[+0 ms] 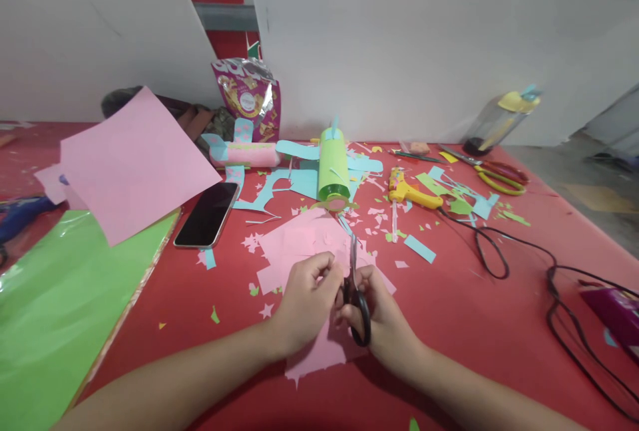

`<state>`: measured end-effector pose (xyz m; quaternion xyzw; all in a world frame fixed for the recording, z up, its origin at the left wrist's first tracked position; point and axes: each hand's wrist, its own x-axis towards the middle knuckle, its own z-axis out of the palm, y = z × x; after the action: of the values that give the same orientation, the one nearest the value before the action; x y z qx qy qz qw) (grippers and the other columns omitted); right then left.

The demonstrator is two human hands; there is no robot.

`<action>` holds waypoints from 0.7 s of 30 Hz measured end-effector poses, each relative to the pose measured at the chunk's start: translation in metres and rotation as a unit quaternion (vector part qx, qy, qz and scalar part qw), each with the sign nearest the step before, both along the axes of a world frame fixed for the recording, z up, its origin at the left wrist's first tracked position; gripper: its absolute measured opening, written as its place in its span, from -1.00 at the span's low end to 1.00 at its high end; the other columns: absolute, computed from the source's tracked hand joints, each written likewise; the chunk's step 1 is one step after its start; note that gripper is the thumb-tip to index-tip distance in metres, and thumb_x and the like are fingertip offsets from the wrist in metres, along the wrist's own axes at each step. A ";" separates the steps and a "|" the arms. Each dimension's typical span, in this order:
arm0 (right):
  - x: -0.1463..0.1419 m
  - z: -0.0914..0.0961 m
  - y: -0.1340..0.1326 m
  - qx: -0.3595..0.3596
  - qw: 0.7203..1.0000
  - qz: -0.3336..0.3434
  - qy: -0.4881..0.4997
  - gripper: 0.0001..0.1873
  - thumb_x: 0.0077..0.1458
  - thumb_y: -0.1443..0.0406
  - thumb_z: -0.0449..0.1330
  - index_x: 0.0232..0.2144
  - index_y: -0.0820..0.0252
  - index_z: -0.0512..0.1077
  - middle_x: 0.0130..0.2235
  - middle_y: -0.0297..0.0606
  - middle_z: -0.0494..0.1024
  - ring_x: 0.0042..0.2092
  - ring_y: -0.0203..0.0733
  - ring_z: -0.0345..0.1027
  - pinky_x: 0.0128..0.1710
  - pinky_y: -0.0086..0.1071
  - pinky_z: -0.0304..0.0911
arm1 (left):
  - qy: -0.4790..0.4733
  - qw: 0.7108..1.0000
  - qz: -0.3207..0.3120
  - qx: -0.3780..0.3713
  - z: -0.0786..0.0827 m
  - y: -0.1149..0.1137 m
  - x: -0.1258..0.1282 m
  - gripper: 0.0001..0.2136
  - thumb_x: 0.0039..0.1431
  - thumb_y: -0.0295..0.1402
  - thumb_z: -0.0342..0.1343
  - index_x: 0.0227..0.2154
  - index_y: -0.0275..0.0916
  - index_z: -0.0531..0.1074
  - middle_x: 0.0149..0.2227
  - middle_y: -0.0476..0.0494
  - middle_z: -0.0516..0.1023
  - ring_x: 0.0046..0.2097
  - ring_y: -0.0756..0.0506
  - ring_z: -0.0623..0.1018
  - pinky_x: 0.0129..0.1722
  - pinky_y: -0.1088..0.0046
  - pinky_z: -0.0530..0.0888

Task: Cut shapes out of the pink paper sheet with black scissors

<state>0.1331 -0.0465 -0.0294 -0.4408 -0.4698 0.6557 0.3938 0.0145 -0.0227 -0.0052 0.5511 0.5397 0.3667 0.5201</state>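
Note:
My right hand (377, 311) grips black-handled scissors (360, 314), fingers through the loops and blades pointing away from me. Close beside the blades, my left hand (309, 294) is closed in a pinch on what looks like a small piece of pink paper, mostly hidden by the fingers. Beneath both hands lie cut sheets of pink paper (324, 351) with ragged edges. Just beyond them a green paper tube (333, 161) with blue paper wings stands on the table. To its left lies a pink paper tube (252, 154) with spotted blue fins.
Paper scraps litter the red table (224, 378). A phone (207, 215), pink sheets (137, 165) and a green pack (74, 311) lie left. On the right are a yellow glue gun (414, 193), its black cord (524, 241), larger scissors (499, 175) and a bottle (499, 122).

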 end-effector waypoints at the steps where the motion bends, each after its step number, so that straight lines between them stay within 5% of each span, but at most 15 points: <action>1: 0.000 0.001 0.001 -0.004 1.000 -0.011 0.011 -0.57 -0.17 0.05 0.18 -0.48 0.09 0.00 -0.55 -0.51 0.13 -0.56 -0.39 0.09 -0.56 -0.46 0.09 | -0.003 1.000 -0.003 -0.001 0.000 0.000 0.000 -0.72 0.04 -0.36 -0.16 -0.71 -0.24 -0.04 -0.72 0.13 0.02 -0.63 0.11 0.10 -0.64 0.61 0.09; 8: 0.007 0.008 0.010 0.051 0.994 -0.055 0.078 -0.61 -0.17 0.14 0.22 -0.46 0.10 0.05 -0.50 -0.48 0.20 -0.49 -0.40 0.10 -0.50 -0.52 0.08 | 0.019 0.997 -0.074 -0.002 -0.003 0.003 0.000 -0.76 0.01 -0.38 -0.17 -0.71 -0.25 0.01 -0.67 0.11 0.02 -0.59 0.09 0.10 -0.61 0.59 0.09; 15: 0.012 0.006 0.016 0.004 0.989 -0.136 0.060 -0.62 -0.21 0.38 0.24 -0.45 0.09 0.07 -0.43 -0.48 0.30 -0.49 -0.44 0.12 -0.51 -0.56 0.08 | 0.039 0.984 -0.174 -0.017 -0.010 0.006 -0.001 -0.76 0.01 -0.38 -0.15 -0.70 -0.24 0.01 -0.71 0.14 -0.02 -0.65 0.11 0.08 -0.66 0.59 0.04; 21: 0.012 0.010 0.017 -0.002 0.991 -0.128 0.041 -0.60 -0.24 0.37 0.24 -0.47 0.08 0.04 -0.47 -0.52 0.27 -0.56 -0.45 0.10 -0.59 -0.56 0.06 | 0.061 0.971 -0.229 -0.018 -0.011 0.012 -0.006 -0.74 0.05 -0.34 -0.17 -0.70 -0.25 0.04 -0.74 0.13 0.04 -0.67 0.11 0.13 -0.67 0.59 0.06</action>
<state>0.1454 -0.0295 -0.0195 -0.4707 -0.3914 0.6188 0.4922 0.0083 -0.0110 -0.0166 0.6717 0.4365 0.1941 0.5662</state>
